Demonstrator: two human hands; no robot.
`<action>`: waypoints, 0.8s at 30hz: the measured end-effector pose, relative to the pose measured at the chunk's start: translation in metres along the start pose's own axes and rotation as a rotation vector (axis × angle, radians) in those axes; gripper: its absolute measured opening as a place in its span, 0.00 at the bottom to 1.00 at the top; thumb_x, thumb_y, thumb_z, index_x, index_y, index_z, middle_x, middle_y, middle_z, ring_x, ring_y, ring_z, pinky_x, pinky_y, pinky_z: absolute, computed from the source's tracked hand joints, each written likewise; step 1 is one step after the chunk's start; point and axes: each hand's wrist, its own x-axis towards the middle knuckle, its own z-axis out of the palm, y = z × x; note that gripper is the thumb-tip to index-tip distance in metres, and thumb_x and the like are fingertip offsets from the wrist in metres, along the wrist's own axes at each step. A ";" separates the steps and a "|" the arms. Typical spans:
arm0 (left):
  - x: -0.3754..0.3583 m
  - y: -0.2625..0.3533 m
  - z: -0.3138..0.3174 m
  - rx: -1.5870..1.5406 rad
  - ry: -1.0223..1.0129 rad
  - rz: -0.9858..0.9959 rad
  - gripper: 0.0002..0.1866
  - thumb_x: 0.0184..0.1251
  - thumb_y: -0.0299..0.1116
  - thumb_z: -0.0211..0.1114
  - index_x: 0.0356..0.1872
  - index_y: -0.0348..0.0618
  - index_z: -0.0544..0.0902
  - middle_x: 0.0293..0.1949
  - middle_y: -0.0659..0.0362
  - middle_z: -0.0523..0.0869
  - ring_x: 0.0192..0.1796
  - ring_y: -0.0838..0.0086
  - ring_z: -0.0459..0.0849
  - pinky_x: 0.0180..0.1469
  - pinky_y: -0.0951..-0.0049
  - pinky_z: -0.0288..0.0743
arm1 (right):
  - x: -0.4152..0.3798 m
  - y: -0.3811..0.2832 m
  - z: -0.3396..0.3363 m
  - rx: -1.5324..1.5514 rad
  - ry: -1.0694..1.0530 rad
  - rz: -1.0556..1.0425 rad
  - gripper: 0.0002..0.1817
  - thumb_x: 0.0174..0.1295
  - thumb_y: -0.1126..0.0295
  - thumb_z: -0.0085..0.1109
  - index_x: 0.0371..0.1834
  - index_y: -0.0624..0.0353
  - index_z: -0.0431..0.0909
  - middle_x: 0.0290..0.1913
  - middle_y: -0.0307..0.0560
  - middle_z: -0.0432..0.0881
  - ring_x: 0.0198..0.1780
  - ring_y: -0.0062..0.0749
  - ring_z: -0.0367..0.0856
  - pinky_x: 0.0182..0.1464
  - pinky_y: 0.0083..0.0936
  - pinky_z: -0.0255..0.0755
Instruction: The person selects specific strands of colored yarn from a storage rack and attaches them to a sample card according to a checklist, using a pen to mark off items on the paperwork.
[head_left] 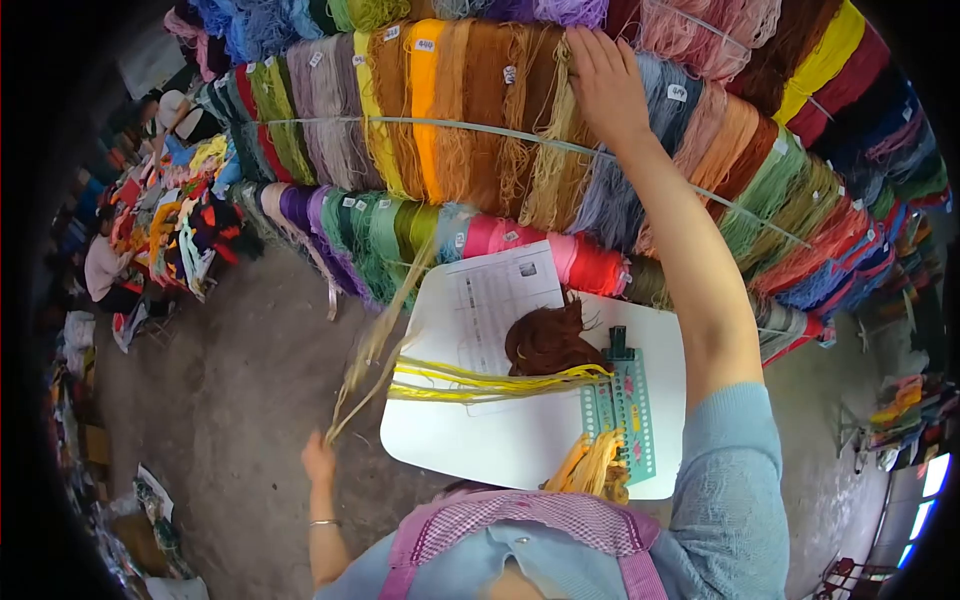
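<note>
Low on the left, my left hand (318, 458) is closed around one end of a long bundle of beige thread (375, 345). The bundle slants up, blurred, toward the rack. My right hand (605, 90) reaches up to the top of the hanging thread rows, its fingers stretched out flat against an olive-tan hank (561, 105). Beside that hank hang brown hanks (485, 110) and grey-blue ones (612, 185). Below, a white board (450, 435) carries a printed sheet (490, 295), a reddish-brown thread bundle (548, 338) and yellow and tan strands (480, 383).
A green perforated card (630, 420) with a black clip (619, 343) lies on the board, orange-yellow thread (590, 468) at its lower end. A pale cord (500, 130) crosses the hanks. At far left, people sit by a pile of colourful thread (180, 225).
</note>
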 end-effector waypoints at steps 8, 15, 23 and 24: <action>0.012 0.158 -0.107 -0.687 -0.457 0.194 0.07 0.63 0.30 0.64 0.30 0.35 0.82 0.19 0.69 0.74 0.24 0.88 0.69 0.25 0.82 0.63 | -0.050 -0.160 -0.082 1.356 -0.289 0.138 0.16 0.64 0.64 0.58 0.52 0.60 0.76 0.54 0.53 0.78 0.56 0.45 0.77 0.58 0.35 0.71; 0.054 0.322 -0.177 -0.812 -0.873 0.687 0.08 0.68 0.32 0.62 0.36 0.35 0.80 0.28 0.68 0.81 0.30 0.88 0.74 0.32 0.84 0.67 | -0.118 -0.208 -0.163 2.081 -0.814 0.566 0.14 0.68 0.60 0.57 0.43 0.62 0.76 0.36 0.39 0.80 0.41 0.21 0.77 0.48 0.21 0.71; 0.127 0.471 -0.160 -0.656 -0.704 1.105 0.11 0.65 0.36 0.63 0.33 0.36 0.82 0.25 0.61 0.83 0.31 0.81 0.81 0.35 0.75 0.75 | -0.166 -0.085 -0.221 1.985 -0.835 1.123 0.11 0.70 0.65 0.52 0.34 0.60 0.77 0.31 0.37 0.79 0.35 0.20 0.77 0.44 0.20 0.70; 0.145 0.494 -0.146 -0.623 -0.361 1.365 0.11 0.62 0.35 0.64 0.35 0.36 0.81 0.31 0.56 0.85 0.33 0.72 0.82 0.38 0.70 0.76 | -0.175 -0.077 -0.226 1.959 -0.767 1.219 0.10 0.70 0.66 0.52 0.34 0.60 0.77 0.31 0.38 0.79 0.35 0.21 0.77 0.44 0.20 0.71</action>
